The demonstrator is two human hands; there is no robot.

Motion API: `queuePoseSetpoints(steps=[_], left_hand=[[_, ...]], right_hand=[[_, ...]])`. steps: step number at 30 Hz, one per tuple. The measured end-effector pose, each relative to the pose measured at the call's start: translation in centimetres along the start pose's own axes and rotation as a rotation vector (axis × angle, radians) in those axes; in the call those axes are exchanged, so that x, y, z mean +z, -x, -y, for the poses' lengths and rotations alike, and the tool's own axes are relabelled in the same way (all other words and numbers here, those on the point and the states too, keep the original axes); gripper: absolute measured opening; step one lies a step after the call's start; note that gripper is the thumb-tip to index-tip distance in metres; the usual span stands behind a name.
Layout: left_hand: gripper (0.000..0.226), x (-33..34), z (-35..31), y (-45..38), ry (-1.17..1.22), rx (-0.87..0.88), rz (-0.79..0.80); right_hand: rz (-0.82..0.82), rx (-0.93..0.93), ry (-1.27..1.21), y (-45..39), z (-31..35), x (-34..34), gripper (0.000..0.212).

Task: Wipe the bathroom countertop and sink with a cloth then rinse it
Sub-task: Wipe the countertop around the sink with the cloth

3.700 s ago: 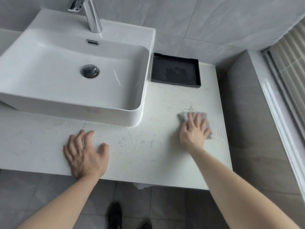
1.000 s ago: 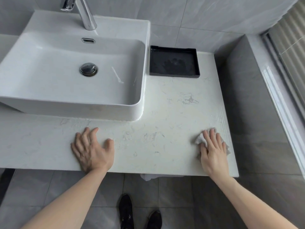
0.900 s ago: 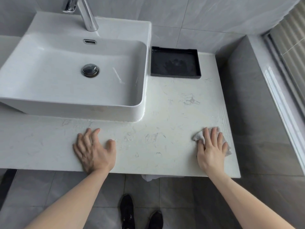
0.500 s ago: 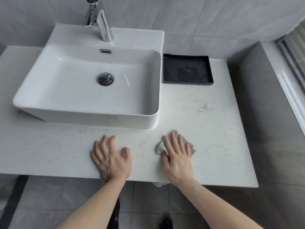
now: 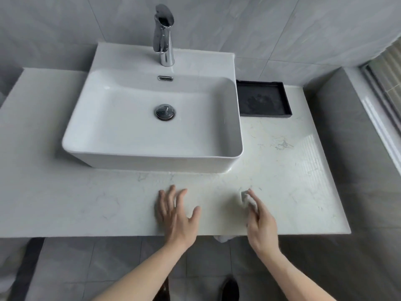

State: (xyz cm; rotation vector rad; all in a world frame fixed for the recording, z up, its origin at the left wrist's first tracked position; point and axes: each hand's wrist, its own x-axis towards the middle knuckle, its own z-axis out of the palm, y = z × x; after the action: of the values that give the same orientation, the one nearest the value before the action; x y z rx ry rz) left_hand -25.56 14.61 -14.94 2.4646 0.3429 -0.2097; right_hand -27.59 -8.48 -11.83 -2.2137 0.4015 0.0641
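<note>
cloth (image 5: 246,198): now mid-front countertop (image 5: 293,170), swept in from right edge
right hand (image 5: 261,222): fingers curled, gripping it
left hand (image 5: 175,211): flat, splayed, empty
sink (image 5: 138,101): unwiped

— What's the surface?
— A pale marbled countertop (image 5: 282,170), running wall to wall.
— And on it?
— A white sink (image 5: 152,164) sits on top, left of centre. A black tray (image 5: 263,115) lies just beside its back right corner, against the wall.
— Anything near the front edge?
— A left hand (image 5: 176,213) rests flat there, and a right hand (image 5: 261,220) presses a small white cloth (image 5: 246,197) down.
</note>
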Motion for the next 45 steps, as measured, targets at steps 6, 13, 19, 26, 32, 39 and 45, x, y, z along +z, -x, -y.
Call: queuePoseSetpoints(steps=[6,13,19,26,32,39,45], left_hand=[[0.08,-10.8,11.9,-1.2,-0.124,0.092,-0.006],[0.119,-15.8,17.9,-4.4,-0.419,-0.161,0.274],[0.121,-16.5,16.3,-5.0,-0.501,-0.209,0.443],[0.119,-17.1,15.3,-4.9,-0.491,-0.26,0.499],[0.117,-17.5,14.5,-5.1,-0.521,-0.306,0.549],[0.119,-17.9,14.9,-5.6,-0.566,-0.314,0.605],[0.117,-18.6,15.4,-5.5,-0.485,-0.285,0.583]], right_hand=[[0.007,0.023,0.347,-5.4,1.5,3.7,0.048],[0.136,-0.219,0.479,2.4,5.6,15.2,0.065],[0.353,-0.381,0.358,9.2,7.0,17.2,0.074],[0.082,0.04,-0.102,7.3,9.2,7.8,0.039],[-0.13,0.07,0.037,-0.4,6.4,0.5,0.029],[0.104,0.169,0.471,-2.7,3.7,7.4,0.051],[0.579,-0.287,0.525,4.6,11.5,14.4,0.073]])
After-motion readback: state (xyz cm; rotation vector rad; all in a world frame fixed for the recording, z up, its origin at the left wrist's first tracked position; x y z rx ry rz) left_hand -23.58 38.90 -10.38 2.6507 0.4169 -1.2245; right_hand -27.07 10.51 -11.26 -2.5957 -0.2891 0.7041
